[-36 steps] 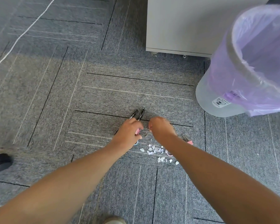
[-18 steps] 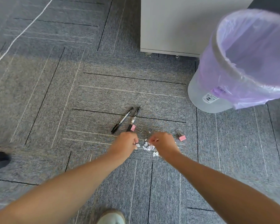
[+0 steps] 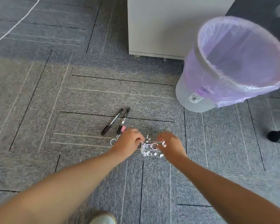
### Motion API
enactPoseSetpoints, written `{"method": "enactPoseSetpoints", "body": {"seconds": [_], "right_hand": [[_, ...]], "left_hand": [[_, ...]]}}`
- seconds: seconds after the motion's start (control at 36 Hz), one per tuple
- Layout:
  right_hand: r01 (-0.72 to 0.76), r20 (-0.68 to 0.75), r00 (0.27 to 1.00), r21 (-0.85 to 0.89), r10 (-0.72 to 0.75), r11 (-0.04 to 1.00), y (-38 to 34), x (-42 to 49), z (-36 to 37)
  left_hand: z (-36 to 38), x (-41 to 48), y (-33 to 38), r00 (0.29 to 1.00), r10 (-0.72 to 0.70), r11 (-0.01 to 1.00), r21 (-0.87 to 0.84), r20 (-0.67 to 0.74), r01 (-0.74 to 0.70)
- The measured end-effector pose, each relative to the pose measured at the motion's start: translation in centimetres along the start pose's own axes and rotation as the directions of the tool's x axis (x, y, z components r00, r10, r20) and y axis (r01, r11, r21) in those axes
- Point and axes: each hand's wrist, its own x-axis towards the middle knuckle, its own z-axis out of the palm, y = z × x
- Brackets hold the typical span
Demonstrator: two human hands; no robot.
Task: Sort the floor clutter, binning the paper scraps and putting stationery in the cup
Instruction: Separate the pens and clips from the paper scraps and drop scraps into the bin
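Small white paper scraps [image 3: 147,153] lie scattered on the grey carpet between my hands. My left hand [image 3: 129,143] is curled, its fingertips pinched at the left edge of the pile. My right hand [image 3: 170,145] pinches a white scrap at the pile's right edge. A pink ring [image 3: 154,145] lies among the scraps and a white ring [image 3: 113,141] sits left of my left hand. Two black pens [image 3: 112,122] and a pink binder clip [image 3: 122,128] lie just beyond my left hand. The bin [image 3: 187,88] with a purple liner stands at the far right. No cup is in view.
A white cabinet [image 3: 168,25] stands behind the bin. A white cable [image 3: 14,25] crosses the carpet at far left. A black chair caster [image 3: 276,136] sits at the right edge. My shoe [image 3: 103,219] shows at the bottom.
Both hands drew back from the pens and clip to the scrap pile, then spread slightly apart. The pens and clip are now uncovered.
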Motion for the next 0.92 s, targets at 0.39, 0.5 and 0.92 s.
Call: {"method": "enactPoseSetpoints", "body": {"seconds": [0.39,0.5,0.92], "right_hand": [[0.030,0.042,0.999,-0.212,-0.021,0.977,-0.1,1.4,1.2],[0.023,0.010,1.000,-0.175,-0.021,0.984,0.2,2.0,0.9],[-0.300,-0.054,0.944,0.270,0.325,0.915,-1.5,5.5,-0.5]], "left_hand": [[2.3,0.4,0.7,0.968,0.143,0.850,0.475,0.206,-0.227],[2.4,-1.8,0.1,0.955,0.088,0.898,0.393,0.283,-0.199],[-0.4,-1.3,0.6,0.999,0.023,0.975,0.221,0.039,-0.031]]}}
